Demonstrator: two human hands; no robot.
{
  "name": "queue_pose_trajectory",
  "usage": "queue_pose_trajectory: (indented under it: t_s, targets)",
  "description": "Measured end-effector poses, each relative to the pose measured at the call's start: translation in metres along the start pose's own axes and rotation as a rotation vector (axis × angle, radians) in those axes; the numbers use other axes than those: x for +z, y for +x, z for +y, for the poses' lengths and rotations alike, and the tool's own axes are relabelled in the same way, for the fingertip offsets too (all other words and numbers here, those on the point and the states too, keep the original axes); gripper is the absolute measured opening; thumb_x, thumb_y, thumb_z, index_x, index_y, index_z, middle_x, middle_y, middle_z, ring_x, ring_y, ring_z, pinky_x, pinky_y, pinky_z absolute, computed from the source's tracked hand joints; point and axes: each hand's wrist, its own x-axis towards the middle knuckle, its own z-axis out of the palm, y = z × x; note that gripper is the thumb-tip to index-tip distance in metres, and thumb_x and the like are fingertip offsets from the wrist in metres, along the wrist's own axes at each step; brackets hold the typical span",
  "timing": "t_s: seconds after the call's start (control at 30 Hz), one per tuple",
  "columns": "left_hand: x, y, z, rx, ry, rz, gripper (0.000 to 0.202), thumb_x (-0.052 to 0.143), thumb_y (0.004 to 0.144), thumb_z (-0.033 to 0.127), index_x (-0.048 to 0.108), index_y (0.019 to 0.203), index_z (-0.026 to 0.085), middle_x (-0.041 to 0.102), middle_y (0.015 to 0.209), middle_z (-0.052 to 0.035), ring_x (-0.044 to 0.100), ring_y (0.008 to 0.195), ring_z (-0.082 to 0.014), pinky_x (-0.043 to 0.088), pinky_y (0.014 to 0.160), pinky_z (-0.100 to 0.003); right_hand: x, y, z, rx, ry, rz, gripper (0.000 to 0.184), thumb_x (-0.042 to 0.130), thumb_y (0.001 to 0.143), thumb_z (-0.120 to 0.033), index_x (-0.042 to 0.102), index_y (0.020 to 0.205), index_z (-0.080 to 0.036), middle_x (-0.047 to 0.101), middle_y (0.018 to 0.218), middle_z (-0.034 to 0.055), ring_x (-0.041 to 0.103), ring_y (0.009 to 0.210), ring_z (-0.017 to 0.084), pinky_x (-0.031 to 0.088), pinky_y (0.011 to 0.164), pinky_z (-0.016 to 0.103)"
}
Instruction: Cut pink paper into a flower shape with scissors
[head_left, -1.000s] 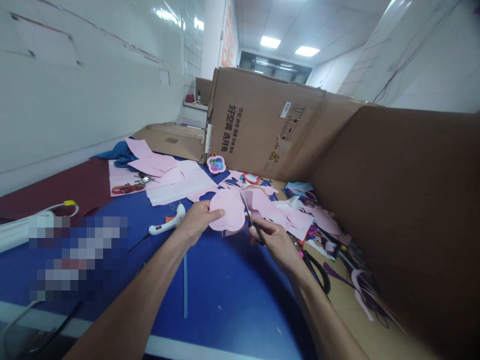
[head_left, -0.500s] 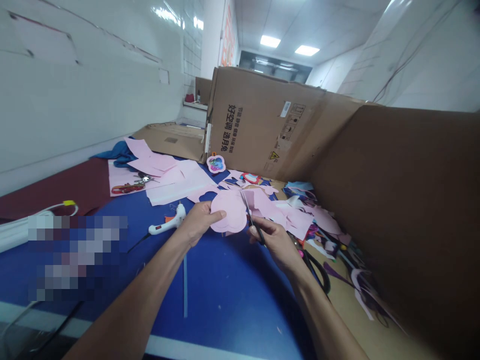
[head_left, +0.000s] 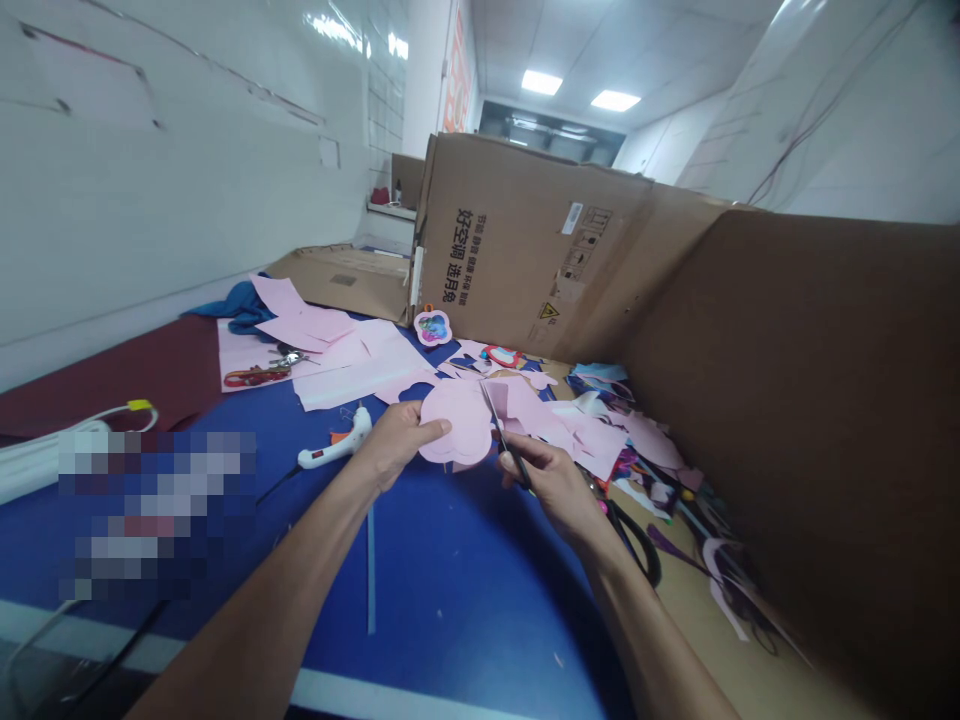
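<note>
A pink scalloped paper shape [head_left: 459, 425] is pinched by its left side between the thumb and fingers of my left hand [head_left: 401, 438]. My right hand [head_left: 541, 470] grips a pair of scissors [head_left: 496, 417] by the dark handles. The blades point up and away along the right edge of the pink paper. Whether the blades touch the paper I cannot tell. Just left of my left hand lies a white glue gun [head_left: 341, 440]. Behind the scissors are loose pink paper scraps [head_left: 536, 410].
A large cardboard box [head_left: 517, 240] stands open around the back and right. Pink sheets [head_left: 360, 360], keys [head_left: 289, 355] and a flower-shaped badge [head_left: 433, 327] lie toward the back. Black-handled scissors [head_left: 637, 545] rest beside my right forearm. A white power strip [head_left: 45, 460] sits at left on the blue table [head_left: 442, 640].
Almost nothing differs. The pink paper has shifted very slightly left, and both hands keep their grips.
</note>
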Motion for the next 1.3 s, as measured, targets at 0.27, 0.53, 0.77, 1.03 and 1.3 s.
queue_pose_trajectory:
  t_s: [0.27, 0.53, 0.77, 1.03, 1.3]
  targets:
    - [0.0001, -0.0001, 0.0009, 0.001, -0.012, -0.001, 0.038, 0.086, 0.067, 0.032, 0.078, 0.097, 0.011, 0.08, 0.085, -0.01, 0.072, 0.075, -0.0224, 0.055, 0.076, -0.035, -0.001, -0.0011, -0.0017, 0.002, -0.02, -0.004, 0.056, 0.082, 0.079, -0.047, 0.078, 0.127, -0.019, 0.068, 0.077, 0.0015, 0.056, 0.068, 0.016, 0.045, 0.07, 0.031]
    - [0.0025, -0.0019, 0.0015, -0.003, 0.012, 0.005, 0.03, 0.084, 0.067, 0.029, 0.078, 0.091, 0.012, 0.079, 0.082, -0.0088, 0.07, 0.072, -0.0215, 0.054, 0.073, -0.034, -0.0023, -0.0002, 0.0048, -0.003, 0.021, -0.033, 0.055, 0.082, 0.081, -0.047, 0.076, 0.13, -0.023, 0.072, 0.092, 0.0022, 0.059, 0.073, 0.016, 0.046, 0.073, 0.03]
    - [0.0012, -0.0007, -0.001, 0.003, 0.032, 0.027, 0.027, 0.085, 0.067, 0.029, 0.076, 0.086, 0.012, 0.077, 0.077, -0.0075, 0.069, 0.071, -0.021, 0.054, 0.072, -0.034, -0.0027, -0.0007, 0.0015, -0.007, -0.015, -0.01, 0.057, 0.083, 0.08, -0.05, 0.078, 0.129, -0.021, 0.068, 0.078, 0.0015, 0.056, 0.07, 0.017, 0.046, 0.071, 0.031]
    - [0.0004, -0.0007, -0.0007, 0.004, 0.027, 0.016, 0.027, 0.085, 0.067, 0.03, 0.076, 0.087, 0.013, 0.077, 0.079, -0.0083, 0.069, 0.074, -0.0219, 0.054, 0.074, -0.035, -0.0022, -0.0004, -0.0001, -0.008, -0.027, -0.016, 0.055, 0.081, 0.08, -0.049, 0.078, 0.128, -0.022, 0.066, 0.074, 0.0001, 0.054, 0.068, 0.016, 0.044, 0.069, 0.031]
    - [-0.0001, -0.0006, 0.0023, -0.005, -0.006, -0.01, 0.033, 0.086, 0.068, 0.032, 0.078, 0.093, 0.012, 0.079, 0.084, -0.0095, 0.071, 0.075, -0.022, 0.055, 0.076, -0.035, -0.0016, -0.0017, -0.0032, 0.008, -0.039, 0.002, 0.06, 0.082, 0.078, -0.049, 0.078, 0.128, -0.018, 0.066, 0.071, 0.0011, 0.055, 0.068, 0.017, 0.045, 0.068, 0.032]
